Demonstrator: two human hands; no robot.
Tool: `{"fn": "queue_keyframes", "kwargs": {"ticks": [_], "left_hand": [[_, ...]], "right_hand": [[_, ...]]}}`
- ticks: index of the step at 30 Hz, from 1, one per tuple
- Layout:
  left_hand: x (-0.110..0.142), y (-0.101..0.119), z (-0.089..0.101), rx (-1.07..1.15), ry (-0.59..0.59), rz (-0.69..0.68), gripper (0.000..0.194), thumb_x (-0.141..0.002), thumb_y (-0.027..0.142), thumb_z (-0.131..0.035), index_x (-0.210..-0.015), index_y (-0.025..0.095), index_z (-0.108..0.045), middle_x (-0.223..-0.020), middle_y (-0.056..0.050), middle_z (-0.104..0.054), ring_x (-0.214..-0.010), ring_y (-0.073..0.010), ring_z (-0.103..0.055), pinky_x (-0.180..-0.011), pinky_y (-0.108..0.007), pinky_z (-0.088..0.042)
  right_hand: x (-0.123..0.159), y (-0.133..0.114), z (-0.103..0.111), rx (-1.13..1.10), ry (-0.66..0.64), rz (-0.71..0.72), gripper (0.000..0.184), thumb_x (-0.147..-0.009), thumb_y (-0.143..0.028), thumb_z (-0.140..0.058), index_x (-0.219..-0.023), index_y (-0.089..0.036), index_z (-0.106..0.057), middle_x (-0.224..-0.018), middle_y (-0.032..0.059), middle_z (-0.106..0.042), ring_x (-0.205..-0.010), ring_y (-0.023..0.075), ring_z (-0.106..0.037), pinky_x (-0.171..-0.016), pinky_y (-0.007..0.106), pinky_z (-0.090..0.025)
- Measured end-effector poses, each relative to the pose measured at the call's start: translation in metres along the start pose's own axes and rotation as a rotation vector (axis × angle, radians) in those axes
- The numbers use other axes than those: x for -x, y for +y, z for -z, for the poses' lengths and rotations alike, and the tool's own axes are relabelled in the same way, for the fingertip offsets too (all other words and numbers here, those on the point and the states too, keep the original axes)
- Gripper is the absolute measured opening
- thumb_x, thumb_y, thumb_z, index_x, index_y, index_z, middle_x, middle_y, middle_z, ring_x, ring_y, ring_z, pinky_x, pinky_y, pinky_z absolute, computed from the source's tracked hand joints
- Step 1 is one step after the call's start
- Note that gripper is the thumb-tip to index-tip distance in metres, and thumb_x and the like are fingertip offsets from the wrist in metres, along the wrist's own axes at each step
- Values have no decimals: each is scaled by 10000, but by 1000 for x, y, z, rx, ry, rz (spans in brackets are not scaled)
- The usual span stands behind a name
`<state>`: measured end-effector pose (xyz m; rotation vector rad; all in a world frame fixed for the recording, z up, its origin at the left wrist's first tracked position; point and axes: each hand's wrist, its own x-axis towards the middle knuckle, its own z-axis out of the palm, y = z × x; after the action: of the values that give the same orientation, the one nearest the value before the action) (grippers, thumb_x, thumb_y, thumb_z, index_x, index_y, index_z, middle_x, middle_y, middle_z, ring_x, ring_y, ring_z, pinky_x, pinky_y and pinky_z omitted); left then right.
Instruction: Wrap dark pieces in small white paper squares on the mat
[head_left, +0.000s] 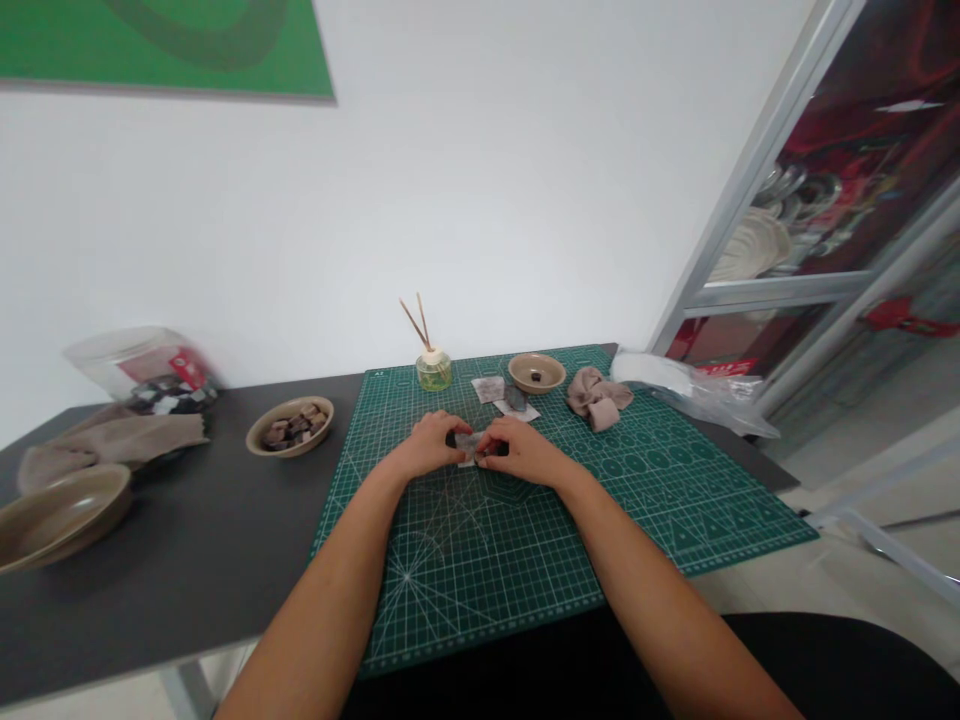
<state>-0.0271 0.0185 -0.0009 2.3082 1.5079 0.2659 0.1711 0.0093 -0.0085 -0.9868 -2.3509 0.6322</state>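
Note:
In the middle of the green cutting mat (420,540), both hands meet over a small greyish-white paper-like piece (466,441). My left hand (431,443) pinches its left side between thumb and fingers. From the right, my right hand (525,449) closes on the same piece, with thumb and fingertips bent inward. What lies inside or under the piece is hidden by the fingers. Just beyond the hands, a pale patterned paper square (489,389) lies beside a dark grey flat piece (516,397), which rests partly on another pale square.
Behind stand a reed diffuser (434,370) and a bowl with a small dark piece (537,373). A crumpled brown cloth (596,397) is at right, near a plastic bag (690,388). Leftward are a bowl of brownish chunks (290,427), a jar (150,370) and a large bowl (64,515).

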Motion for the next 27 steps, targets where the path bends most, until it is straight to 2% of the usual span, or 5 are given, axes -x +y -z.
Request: {"fn": "queue_keyframes", "kwargs": {"ticks": [6, 11, 19, 24, 27], "left_hand": [[0, 0, 0, 2, -13, 0, 373, -694, 275, -631, -1064, 224, -629, -1063, -42, -594, -1042, -237, -500, -915, -350, -381], [1, 1, 1, 8, -7, 2, 382, -691, 289, -637, -1068, 225, -624, -1055, -43, -590, -1046, -240, -496, -918, -356, -382], [2, 2, 2, 7, -17, 10, 379, -692, 278, -632, -1067, 224, -624, -1052, -45, -585, -1034, -239, -497, -915, -359, -380], [2, 2, 2, 12, -15, 10, 383, -694, 270, -634, -1074, 227, -623, -1063, -44, -582, -1045, -239, -492, -917, -355, -378], [2, 3, 3, 9, -21, 13, 386, -688, 253, -633, -1072, 215, -625, -1067, -50, -586, -1044, -239, -494, -914, -354, -382]], "right_hand": [[1, 2, 2, 51, 38, -67, 67, -682, -132, -684, -703, -148, -623, -696, 2, -553, -713, 142, -504, -655, 250, -371], [0, 0, 0, 28, 11, 2, 61, -699, -156, -685, -735, -151, -636, -721, 8, -569, -740, 148, -510, -679, 259, -376], [2, 1, 3, -11, -13, -12, 52, -699, -158, -683, -723, -163, -637, -715, 0, -566, -739, 144, -519, -671, 250, -386], [2, 4, 3, 94, 82, -66, 54, -690, -159, -690, -724, -159, -648, -712, 10, -583, -746, 154, -509, -686, 266, -376], [3, 6, 5, 65, 55, -78, 51, -685, -153, -688, -708, -157, -642, -698, 4, -581, -724, 146, -512, -668, 256, -376]]}}
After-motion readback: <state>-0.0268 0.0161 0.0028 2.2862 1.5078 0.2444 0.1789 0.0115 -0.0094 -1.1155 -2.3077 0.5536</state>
